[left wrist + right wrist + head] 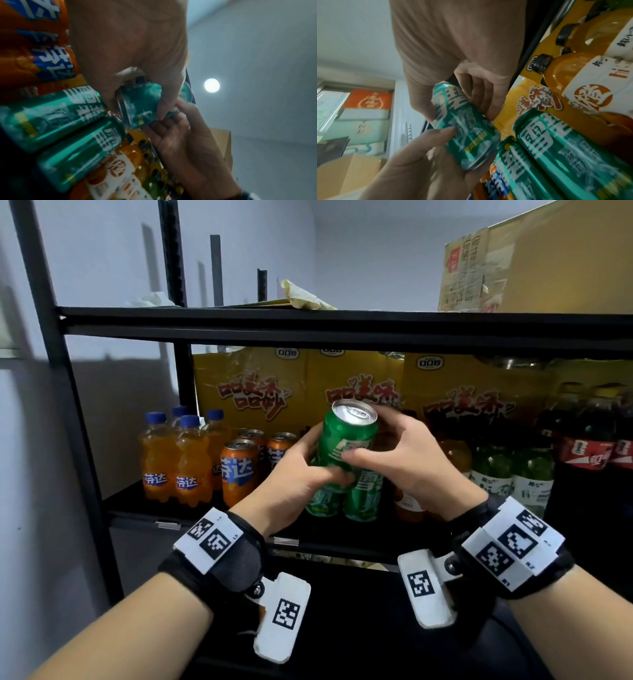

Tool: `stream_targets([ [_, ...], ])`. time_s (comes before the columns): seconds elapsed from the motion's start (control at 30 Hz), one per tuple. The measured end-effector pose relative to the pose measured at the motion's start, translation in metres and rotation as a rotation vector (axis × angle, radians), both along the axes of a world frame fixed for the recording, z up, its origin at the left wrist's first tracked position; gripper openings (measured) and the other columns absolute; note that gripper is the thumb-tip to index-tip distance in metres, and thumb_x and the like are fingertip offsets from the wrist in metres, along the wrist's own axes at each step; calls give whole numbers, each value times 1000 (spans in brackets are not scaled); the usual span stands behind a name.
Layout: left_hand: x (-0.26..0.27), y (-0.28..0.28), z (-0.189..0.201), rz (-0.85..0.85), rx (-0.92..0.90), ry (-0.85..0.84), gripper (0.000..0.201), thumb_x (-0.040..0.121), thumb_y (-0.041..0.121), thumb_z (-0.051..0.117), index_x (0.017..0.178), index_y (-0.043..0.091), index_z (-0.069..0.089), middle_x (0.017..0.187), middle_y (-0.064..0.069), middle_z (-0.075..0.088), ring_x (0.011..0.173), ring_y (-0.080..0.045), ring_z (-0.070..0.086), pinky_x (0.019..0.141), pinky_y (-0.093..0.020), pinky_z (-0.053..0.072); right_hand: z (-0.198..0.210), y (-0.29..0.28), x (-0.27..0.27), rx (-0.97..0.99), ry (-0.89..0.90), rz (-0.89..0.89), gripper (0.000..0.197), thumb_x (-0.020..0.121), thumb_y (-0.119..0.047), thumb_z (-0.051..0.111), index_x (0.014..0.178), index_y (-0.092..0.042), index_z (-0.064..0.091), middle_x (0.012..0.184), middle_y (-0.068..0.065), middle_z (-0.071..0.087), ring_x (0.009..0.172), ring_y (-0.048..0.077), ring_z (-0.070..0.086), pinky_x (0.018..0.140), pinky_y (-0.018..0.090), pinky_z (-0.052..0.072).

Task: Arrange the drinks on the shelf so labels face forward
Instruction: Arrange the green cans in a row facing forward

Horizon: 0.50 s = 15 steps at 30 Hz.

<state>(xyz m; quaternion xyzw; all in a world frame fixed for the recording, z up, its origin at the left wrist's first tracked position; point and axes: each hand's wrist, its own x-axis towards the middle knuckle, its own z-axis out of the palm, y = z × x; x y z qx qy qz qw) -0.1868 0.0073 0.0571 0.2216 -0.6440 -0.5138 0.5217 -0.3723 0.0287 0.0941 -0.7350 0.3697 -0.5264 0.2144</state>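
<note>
Before the black shelf point(342, 325), both hands hold a green can point(346, 446).

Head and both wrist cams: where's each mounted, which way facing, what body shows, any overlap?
Head: on the head, facing forward-down at the shelf; both forearms, left hand and right hand show.
Left wrist: looks along the left hand toward the ceiling light; both hands show.
Right wrist: looks along the right hand at the orange juice bottles; both hands show.
Shared: the green can in a two-hand grip.
</note>
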Motion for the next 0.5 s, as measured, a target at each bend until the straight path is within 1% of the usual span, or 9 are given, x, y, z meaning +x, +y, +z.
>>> stream_targets([
  [0.07,2,-3,-6,139,-190,-114,78,70,11,86,136,40,56,131,10,69,123,-9,64,95,-21,53,-5,4,3,-136,91,-31,68,70,-19,94,132,-25,66,123,-14,71,118,-3,62,102,19,49],
  [0.13,4,-9,-12,308,-356,-207,82,74,20,89,142,42,50,140,12,62,134,-2,53,106,-19,45,-12,8,5,-273,144,-44,70,69,-16,95,131,-22,63,125,-9,66,121,2,59,103,15,43],
  [0.2,4,-13,-17,483,-509,-287,86,81,16,86,151,38,42,149,7,51,140,4,41,114,-16,35,-21,10,8,-386,157,-76,71,70,-11,94,132,-14,60,126,-1,61,123,7,56,105,17,43],
  [0.27,3,-14,-21,606,-614,-325,91,83,11,83,155,39,35,151,8,45,139,10,37,111,-9,32,-28,10,13,-467,148,-108,71,70,-4,93,131,-9,58,129,4,57,125,10,54,107,19,43],
  [0.3,2,-14,-22,637,-637,-320,91,83,12,82,155,39,33,151,10,45,140,7,39,112,-12,34,-31,11,15,-492,145,-122,71,70,-1,92,131,-7,57,131,6,55,127,12,53,108,20,43],
  [0.33,1,-13,-22,649,-638,-307,88,82,15,82,153,39,33,150,11,48,139,2,44,112,-19,39,-33,11,16,-505,141,-128,71,70,-1,92,131,-7,57,132,6,55,128,12,52,108,20,44],
  [0.4,0,-10,-20,612,-599,-276,77,80,22,81,143,38,40,139,11,59,129,-6,57,106,-35,50,-31,12,15,-476,114,-102,70,72,-8,92,132,-11,56,132,2,58,128,12,54,108,26,46],
  [0.43,-1,-9,-19,571,-578,-254,72,80,22,81,139,36,43,133,12,63,124,-6,60,103,-38,53,-28,12,13,-431,95,-85,72,73,-14,92,134,-14,55,131,-2,60,128,11,56,108,28,47],
  [0.5,-1,-7,-18,488,-519,-203,70,80,23,84,140,27,46,131,13,64,123,-3,62,102,-34,54,-18,10,10,-318,88,-77,82,75,-28,90,145,-24,48,135,-9,61,131,6,54,110,27,45],
])
